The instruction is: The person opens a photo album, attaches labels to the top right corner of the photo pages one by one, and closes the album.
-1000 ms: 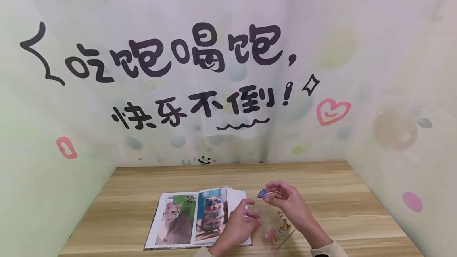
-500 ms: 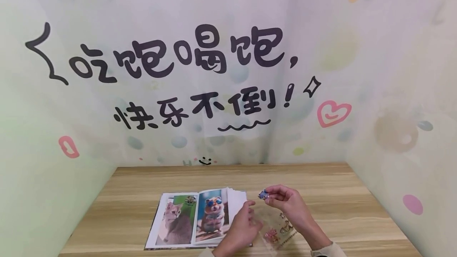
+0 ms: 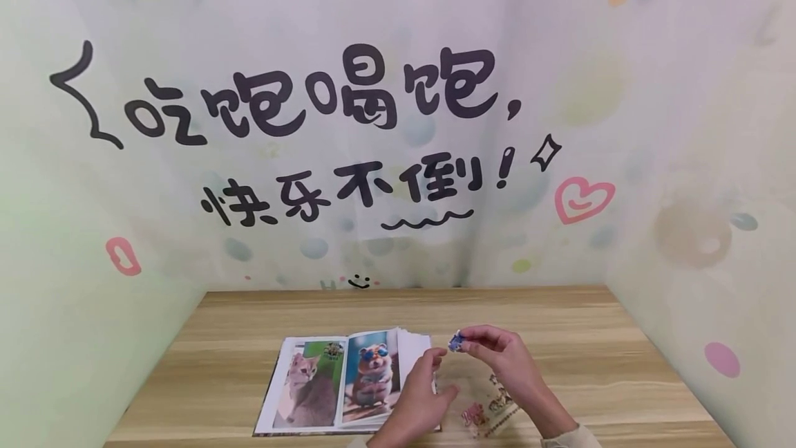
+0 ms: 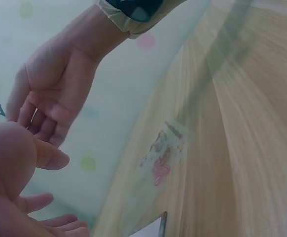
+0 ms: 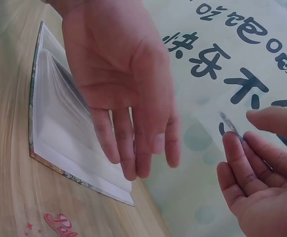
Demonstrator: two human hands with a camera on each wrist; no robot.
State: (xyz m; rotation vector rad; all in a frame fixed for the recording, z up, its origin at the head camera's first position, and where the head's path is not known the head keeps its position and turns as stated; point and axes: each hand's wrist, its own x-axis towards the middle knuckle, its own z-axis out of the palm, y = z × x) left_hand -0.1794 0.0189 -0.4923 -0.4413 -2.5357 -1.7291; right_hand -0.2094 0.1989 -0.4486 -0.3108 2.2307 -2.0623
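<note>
In the head view my right hand (image 3: pixel 506 361) pinches a small blue sticker (image 3: pixel 457 342) between thumb and fingertips, held above the table. The right wrist view has that sticker (image 5: pixel 227 122) nearly edge-on at the fingertips. My left hand (image 3: pixel 419 399) hovers at the photo album's right side, close to the sticker, with its fingers loosely extended and nothing seen in them. The left wrist view also shows the left hand (image 4: pixel 15 173) below the right hand (image 4: pixel 59 84). Under the right hand lies a clear plastic sheet or bag with several stickers, among them a pink one (image 3: pixel 474 415).
An open photo album (image 3: pixel 267 413) lies left of the hands, showing a cat photo (image 3: pixel 307 386) and a picture of a hamster in sunglasses (image 3: pixel 371 379). A small dark sticker (image 3: pixel 333 350) sits on the cat page. Printed fabric walls (image 3: pixel 398 254) enclose the wooden table (image 3: pixel 249 310).
The left hand's fingers have shifted slightly beside the album, with the thumb further out. The right hand keeps its pinch on the blue sticker and tilts it a little. The head view has shifted slightly.
</note>
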